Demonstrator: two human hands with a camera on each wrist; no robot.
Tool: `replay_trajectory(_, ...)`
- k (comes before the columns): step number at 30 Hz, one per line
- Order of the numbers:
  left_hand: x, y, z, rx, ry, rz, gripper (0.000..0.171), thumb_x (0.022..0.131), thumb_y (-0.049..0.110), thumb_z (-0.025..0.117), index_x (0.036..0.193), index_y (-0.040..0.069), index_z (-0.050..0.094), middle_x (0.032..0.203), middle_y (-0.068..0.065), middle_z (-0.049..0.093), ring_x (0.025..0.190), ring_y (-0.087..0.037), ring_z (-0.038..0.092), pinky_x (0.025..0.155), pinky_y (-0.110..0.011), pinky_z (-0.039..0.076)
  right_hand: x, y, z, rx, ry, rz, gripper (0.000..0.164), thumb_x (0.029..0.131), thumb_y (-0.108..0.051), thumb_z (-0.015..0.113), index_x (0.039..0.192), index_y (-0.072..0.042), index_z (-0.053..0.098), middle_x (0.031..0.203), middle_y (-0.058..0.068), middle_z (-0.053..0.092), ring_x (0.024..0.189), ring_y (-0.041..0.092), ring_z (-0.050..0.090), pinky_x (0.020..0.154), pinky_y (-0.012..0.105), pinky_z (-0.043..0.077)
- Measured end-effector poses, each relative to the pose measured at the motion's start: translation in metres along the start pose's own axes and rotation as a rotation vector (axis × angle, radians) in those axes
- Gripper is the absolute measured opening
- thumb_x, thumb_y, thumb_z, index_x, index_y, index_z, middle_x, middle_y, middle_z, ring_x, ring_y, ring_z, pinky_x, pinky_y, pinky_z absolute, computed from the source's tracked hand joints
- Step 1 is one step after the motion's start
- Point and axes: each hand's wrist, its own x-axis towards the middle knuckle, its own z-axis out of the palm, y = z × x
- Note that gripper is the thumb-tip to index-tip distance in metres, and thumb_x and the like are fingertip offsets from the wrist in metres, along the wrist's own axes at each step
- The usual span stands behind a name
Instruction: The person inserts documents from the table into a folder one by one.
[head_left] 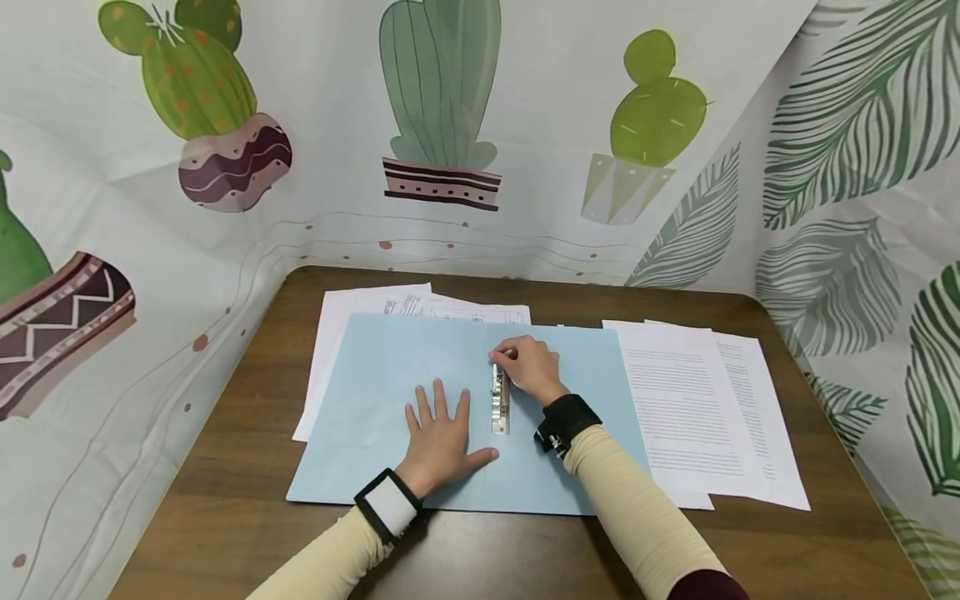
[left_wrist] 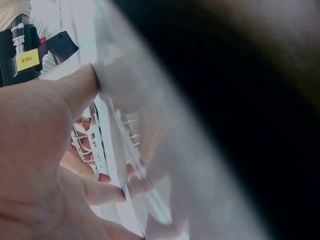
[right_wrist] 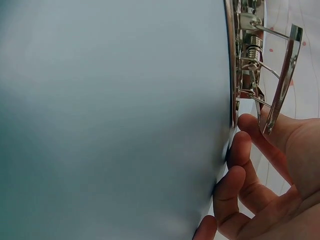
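Note:
A light blue folder lies spread open on the table, with a silver metal clip near its middle. My left hand rests on the folder left of the clip, fingers spread and straight. My right hand is at the far end of the clip with curled fingers, thumb and forefinger pinching there. Close up in the right wrist view, the clip's bar stands raised on thin wires, its lower end by the right hand's fingers. The left wrist view also shows the clip, past the left thumb.
Printed sheets overlap at the folder's right side on the brown table. More papers stick out from beneath its left and far edges. A cactus-patterned cloth hangs behind the table.

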Motion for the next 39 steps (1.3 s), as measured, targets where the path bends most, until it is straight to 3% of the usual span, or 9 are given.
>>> replay_trajectory(15,-0.0011,0.0009,-0.0031,-0.002,-0.012,0.010,0.106,0.078,0.066,0.079,0.152,-0.002,0.045,0.157,-0.043,0.023,0.142,-0.069,0.015,0.106,-0.081,0.021,0.0017,0.0013,0.0012,-0.013,0.016,0.017,0.020,0.098,-0.035,0.071,0.103,-0.020,0.083,0.086,-0.003,0.072,0.080,0.016,0.062,0.084,0.051,0.043)
replay_trajectory(29,-0.0017,0.0004,-0.0026,0.013,-0.059,0.007,0.106,0.081,0.067,0.075,0.155,0.001,0.041,0.159,-0.042,0.019,0.144,-0.068,0.011,0.108,-0.080,0.018,-0.0024,0.0003,-0.0013,-0.021,-0.001,0.010,0.019,0.099,-0.034,0.070,0.103,-0.020,0.082,0.082,-0.004,0.070,0.076,0.015,0.059,0.078,0.046,0.042)
replay_trajectory(39,-0.0032,-0.0006,0.0004,-0.002,-0.042,0.008,0.108,0.079,0.067,0.078,0.156,0.001,0.041,0.160,-0.041,0.019,0.144,-0.067,0.011,0.108,-0.080,0.017,-0.0064,0.0004,-0.0033,-0.013,0.005,-0.017,0.019,0.099,-0.034,0.069,0.104,-0.020,0.080,0.078,-0.004,0.067,0.071,0.014,0.057,0.078,0.045,0.043)
